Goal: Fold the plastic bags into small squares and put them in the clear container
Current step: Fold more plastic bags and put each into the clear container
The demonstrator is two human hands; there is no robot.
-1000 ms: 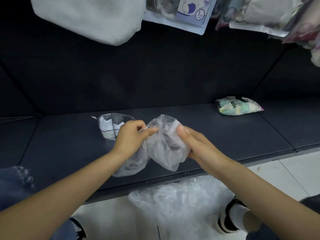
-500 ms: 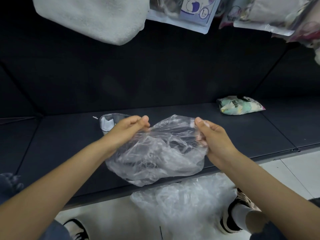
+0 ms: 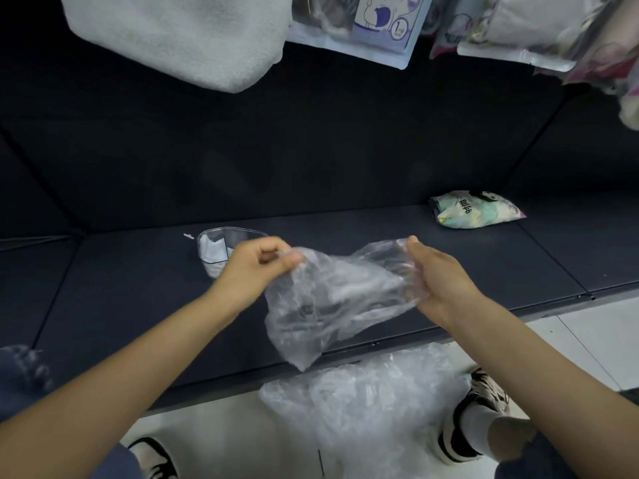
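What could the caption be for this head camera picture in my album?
Two hands, left hand and right hand, stretch a clear plastic bag above a dark shelf.

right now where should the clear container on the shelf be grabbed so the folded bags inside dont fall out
Take the clear container by its side walls just below the rim, coming down from above. It stands upright on the dark shelf with its open mouth up and white folded pieces inside, so a level side grip likely keeps them in. The left hand hides its right wall, so the left and far sides are freer.
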